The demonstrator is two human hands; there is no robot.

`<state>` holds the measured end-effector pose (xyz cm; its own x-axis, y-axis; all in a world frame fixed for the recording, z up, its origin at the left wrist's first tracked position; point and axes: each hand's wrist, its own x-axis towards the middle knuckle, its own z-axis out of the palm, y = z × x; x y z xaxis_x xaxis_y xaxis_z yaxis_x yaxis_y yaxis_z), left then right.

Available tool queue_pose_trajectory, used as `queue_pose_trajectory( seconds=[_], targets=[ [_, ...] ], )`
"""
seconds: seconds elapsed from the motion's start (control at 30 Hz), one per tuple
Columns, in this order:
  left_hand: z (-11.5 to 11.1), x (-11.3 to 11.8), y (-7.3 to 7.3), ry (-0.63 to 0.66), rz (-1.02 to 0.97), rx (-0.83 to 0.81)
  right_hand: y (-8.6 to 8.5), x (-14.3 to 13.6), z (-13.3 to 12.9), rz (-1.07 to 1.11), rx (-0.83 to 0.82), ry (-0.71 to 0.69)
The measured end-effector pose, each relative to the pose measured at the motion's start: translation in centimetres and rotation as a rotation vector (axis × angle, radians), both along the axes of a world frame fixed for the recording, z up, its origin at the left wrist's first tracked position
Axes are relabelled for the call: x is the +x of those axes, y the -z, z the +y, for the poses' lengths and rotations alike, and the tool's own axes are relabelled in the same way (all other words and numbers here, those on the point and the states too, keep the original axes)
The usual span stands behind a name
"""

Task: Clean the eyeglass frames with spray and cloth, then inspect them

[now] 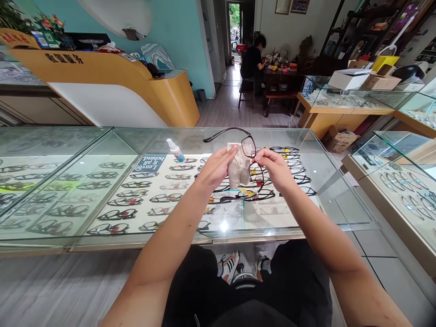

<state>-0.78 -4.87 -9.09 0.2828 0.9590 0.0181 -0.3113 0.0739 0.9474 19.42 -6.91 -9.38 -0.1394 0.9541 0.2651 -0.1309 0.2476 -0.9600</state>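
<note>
A pair of dark-framed eyeglasses [263,175] hangs above the glass counter, turned on its side with both temples pointing left. My right hand [275,170] is closed, pinching the frame near the bridge. Bunched in my closed left hand [215,167] is a beige cloth [234,176], which hangs down just left of the lenses. The cloth lies close to the upper lens; whether it touches the glass I cannot tell. Behind my left hand a small white spray bottle [175,151] stands on the counter top.
Rows of eyeglasses [165,198] lie inside the glass display case [218,235], beside a blue printed card [150,162]. More cases [402,181] stand at the right. A person [252,61] sits at a dark table at the back. An orange and white service counter [102,81] is at the left.
</note>
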Motion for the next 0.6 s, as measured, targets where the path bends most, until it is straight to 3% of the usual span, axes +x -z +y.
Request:
queue_pose_trajectory(
  seconds=[0.23, 0.43, 0.6],
  targets=[
    [0.53, -0.31, 0.03, -0.13, -0.025, -0.024, 0.33, -0.09, 0.07, -0.003, -0.022, 0.001],
    [-0.2, -0.21, -0.72, 0.002, -0.026, 0.004, 0.4, -0.03, 0.0, 0.007, -0.049, -0.024],
    [-0.27, -0.29, -0.39, 0.092, -0.042, 0.037, 0.74, -0.25, 0.13, 0.011, -0.065, -0.066]
  ],
)
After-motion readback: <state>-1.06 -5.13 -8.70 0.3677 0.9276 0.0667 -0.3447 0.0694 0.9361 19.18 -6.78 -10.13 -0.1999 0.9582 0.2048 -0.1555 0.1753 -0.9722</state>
